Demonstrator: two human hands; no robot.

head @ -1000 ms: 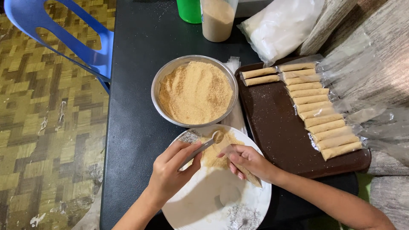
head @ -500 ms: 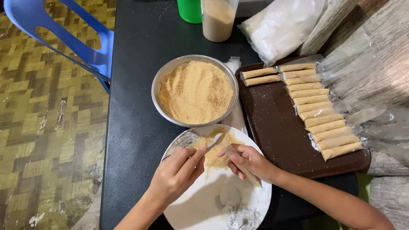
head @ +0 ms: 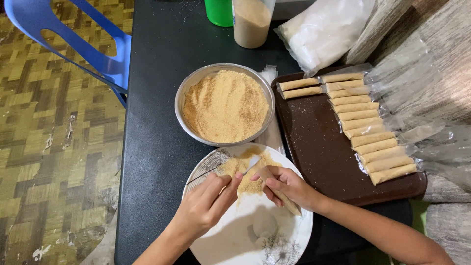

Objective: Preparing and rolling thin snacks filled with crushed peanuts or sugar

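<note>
My left hand (head: 206, 208) grips a small spoon (head: 249, 167) whose tip rests in a pile of tan powder (head: 243, 172) on a white plate (head: 235, 240). My right hand (head: 289, 186) holds a narrow clear plastic tube bag (head: 277, 189), partly filled with powder, slanted over the plate with its open end next to the spoon tip. Just beyond the plate stands a metal bowl (head: 194, 86) full of the same tan powder.
A dark brown tray (head: 319, 147) at the right carries several filled tube bags (head: 365, 125) in a row. A jar of powder (head: 251, 22), a green cup (head: 219, 12) and a white bag (head: 326, 29) stand at the back. A blue chair (head: 78, 44) is at left.
My left hand has drawn the spoon back across the plate and returned it to the powder pile by the tube's mouth. My right hand has kept the tube in place.
</note>
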